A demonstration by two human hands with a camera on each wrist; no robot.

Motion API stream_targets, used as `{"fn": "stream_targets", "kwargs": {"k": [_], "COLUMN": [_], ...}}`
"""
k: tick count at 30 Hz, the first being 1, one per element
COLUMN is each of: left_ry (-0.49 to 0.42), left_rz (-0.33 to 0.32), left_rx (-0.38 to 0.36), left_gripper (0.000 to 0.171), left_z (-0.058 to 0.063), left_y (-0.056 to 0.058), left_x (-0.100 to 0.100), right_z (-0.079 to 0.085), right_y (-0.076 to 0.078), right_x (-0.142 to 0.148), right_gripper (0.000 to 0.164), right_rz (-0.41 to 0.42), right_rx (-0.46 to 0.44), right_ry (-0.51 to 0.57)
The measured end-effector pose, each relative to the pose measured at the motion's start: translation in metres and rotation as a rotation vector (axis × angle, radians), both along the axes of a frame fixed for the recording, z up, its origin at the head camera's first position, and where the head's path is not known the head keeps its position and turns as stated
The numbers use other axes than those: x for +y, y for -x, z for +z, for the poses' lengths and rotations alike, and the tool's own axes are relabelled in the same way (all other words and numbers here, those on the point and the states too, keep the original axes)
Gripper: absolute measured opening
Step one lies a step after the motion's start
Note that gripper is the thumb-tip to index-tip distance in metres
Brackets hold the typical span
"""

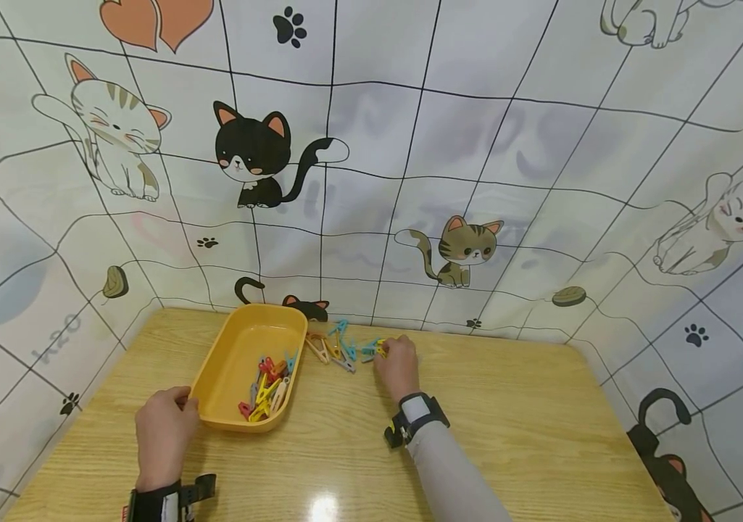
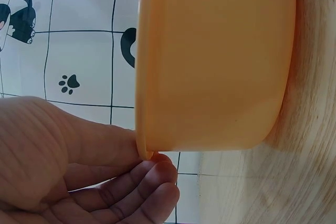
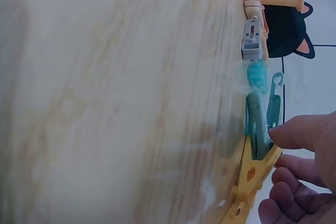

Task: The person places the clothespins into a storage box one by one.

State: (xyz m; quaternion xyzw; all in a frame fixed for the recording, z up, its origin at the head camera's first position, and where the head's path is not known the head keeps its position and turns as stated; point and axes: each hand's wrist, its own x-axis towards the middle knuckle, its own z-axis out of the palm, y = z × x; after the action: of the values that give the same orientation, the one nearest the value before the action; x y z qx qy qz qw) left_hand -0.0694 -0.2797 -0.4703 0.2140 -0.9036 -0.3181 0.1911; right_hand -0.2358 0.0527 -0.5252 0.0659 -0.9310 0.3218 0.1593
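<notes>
My left hand (image 1: pixel 165 435) pinches the near-left rim of a yellow plastic tub (image 1: pixel 217 391); in the left wrist view the thumb (image 2: pixel 113 142) lies over the rim, fingers beneath. Inside the tub, plastic clothespins (image 1: pixel 268 388) in red, yellow, grey, blue and cream lie heaped to the right. At the far end of a loose row of clothespins, my right hand (image 1: pixel 399 368) pinches a yellow clothespin (image 3: pixel 251 174) between thumb and forefinger. A teal clothespin (image 3: pixel 256 124) lies against it, close to the thumb tip.
More clothespins (image 1: pixel 335 349), in orange, cream, blue and grey, lie on the wooden table (image 1: pixel 508 420) between the tub and my right hand. A white cloth (image 1: pixel 371 145) with cats and grid lines hangs behind and at both sides of the table.
</notes>
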Motion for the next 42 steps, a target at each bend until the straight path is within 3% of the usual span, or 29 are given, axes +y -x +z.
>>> {"fn": "stream_targets", "kwargs": {"k": [11,26,36,42], "left_ry": [-0.011,-0.014,-0.017,-0.023], "left_rz": [0.010,-0.001,-0.002,0.002], "left_rx": [-0.018,-0.035,-0.043,-0.045], "left_gripper": [0.025,0.026,0.026,0.026], "left_z": [0.000,0.000,0.000,0.000], "left_y": [0.000,0.000,0.000,0.001], "left_x": [0.001,0.001,0.001,0.001], "right_z": [0.000,0.007,0.023,0.031], "right_y": [0.002,-0.002,-0.010,-0.013], "right_x": [0.002,0.005,-0.003,-0.008], "right_gripper": [0.012,0.012,0.010,0.010], "right_rz": [0.015,0.037,0.118,0.143], "right_rx": [-0.003,-0.083,-0.007,-0.017], "right_ry": [-0.073,0.009,0.007,0.024]}}
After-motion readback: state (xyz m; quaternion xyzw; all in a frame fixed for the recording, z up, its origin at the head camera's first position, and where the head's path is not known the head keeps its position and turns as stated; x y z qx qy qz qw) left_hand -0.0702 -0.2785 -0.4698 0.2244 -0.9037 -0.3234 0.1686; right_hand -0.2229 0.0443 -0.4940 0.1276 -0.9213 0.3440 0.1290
